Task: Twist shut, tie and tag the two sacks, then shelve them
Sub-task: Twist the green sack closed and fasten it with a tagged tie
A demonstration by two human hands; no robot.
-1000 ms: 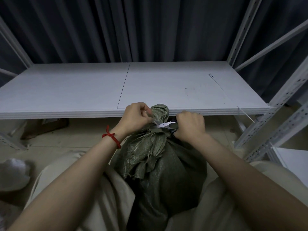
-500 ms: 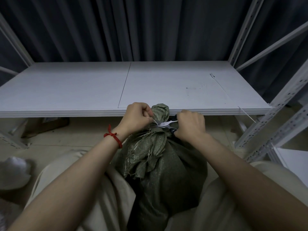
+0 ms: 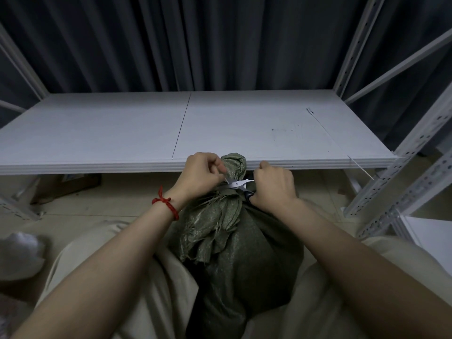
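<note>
Centre frame: left hand [image 3: 199, 174] pinches a thin white tie [image 3: 227, 179] at the neck of the green woven sack [image 3: 244, 253]; right hand [image 3: 274, 187] grips small steel scissors [image 3: 237, 184].

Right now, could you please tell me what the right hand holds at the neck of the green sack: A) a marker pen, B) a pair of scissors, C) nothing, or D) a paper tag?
B: the right hand grips scissors, blades pointing toward the thin strand that the left hand pinches at the green sack's neck.
</note>
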